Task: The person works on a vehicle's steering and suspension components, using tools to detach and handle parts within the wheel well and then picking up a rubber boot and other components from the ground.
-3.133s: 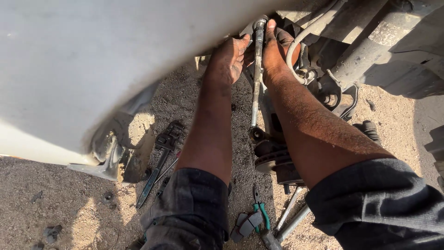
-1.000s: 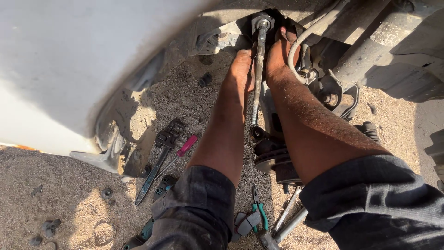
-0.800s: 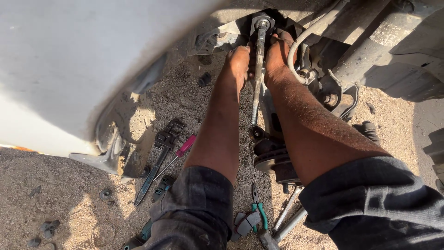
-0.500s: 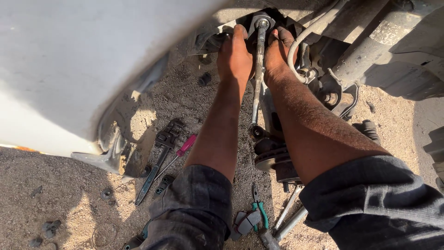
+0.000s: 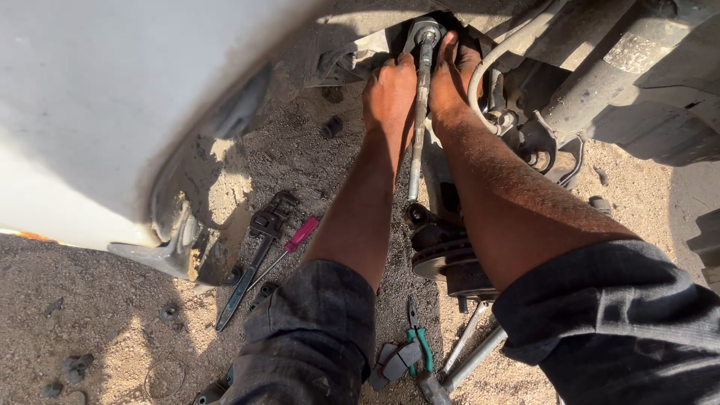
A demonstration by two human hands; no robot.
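Observation:
A long steel rod [image 5: 417, 135] runs from a dark round joint [image 5: 426, 31] under the car down to a greasy hub part [image 5: 442, 251] on the ground. My left hand [image 5: 388, 90] reaches up along the rod's left side, its fingers curled on the metal bracket beside the joint. On the rod's right side my right hand [image 5: 453, 73] presses against the dark opening, fingers tucked behind the joint and partly hidden. Whether either hand grips the rod itself is unclear.
The white car body [image 5: 127, 97] overhangs at left. On the gravel lie a pipe wrench [image 5: 255, 247], a pink-handled screwdriver [image 5: 289, 246], green-handled pliers [image 5: 416, 341], metal bars [image 5: 469, 356], washers and small black parts. A strut and hose [image 5: 495, 67] crowd the right.
My left hand has moved up from beside the rod's middle to the bracket at the joint. My right hand has stayed at the joint.

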